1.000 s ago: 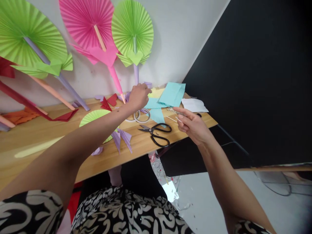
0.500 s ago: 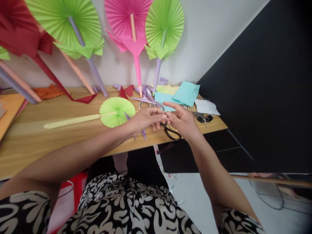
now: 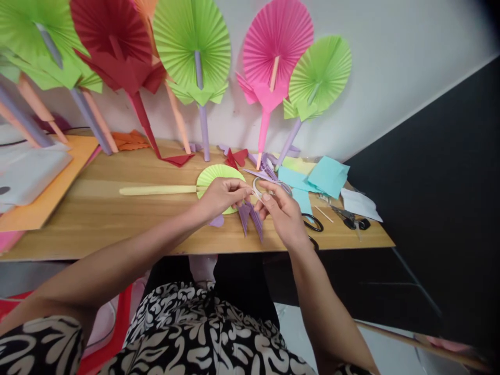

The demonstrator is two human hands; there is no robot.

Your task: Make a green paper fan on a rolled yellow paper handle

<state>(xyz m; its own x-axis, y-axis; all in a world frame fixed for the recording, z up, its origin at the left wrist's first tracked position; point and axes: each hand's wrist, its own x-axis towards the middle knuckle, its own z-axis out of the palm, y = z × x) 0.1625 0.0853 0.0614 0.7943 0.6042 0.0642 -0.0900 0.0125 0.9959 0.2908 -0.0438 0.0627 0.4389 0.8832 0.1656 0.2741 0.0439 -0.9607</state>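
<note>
My left hand (image 3: 226,199) is closed in a pinch on one end of a small whitish strip (image 3: 255,193), which looks like tape. The fingers of my right hand (image 3: 284,212) pinch the strip's other end. Behind the fingertips lies a pale ring-shaped roll (image 3: 287,186), partly covered. A light green pleated paper fan (image 3: 211,174) with a pale yellow stick (image 3: 158,190) lies flat, its right side hidden by my left hand. Purple folded paper (image 3: 250,219) is just below the fingertips. Black-handled scissors (image 3: 313,223) are partly hidden behind my right hand.
Finished-looking paper fans, green (image 3: 191,39), dark red (image 3: 113,36) and pink (image 3: 279,36), lean on the wall. Turquoise paper sheets (image 3: 328,176), a white paper (image 3: 361,204) and another black-handled tool (image 3: 351,220) lie right. An orange board (image 3: 50,200) is at left.
The view has turned left, so the table's things appear farther right. My hands have drawn slightly apart, and the whitish strip shows more clearly between them.
</note>
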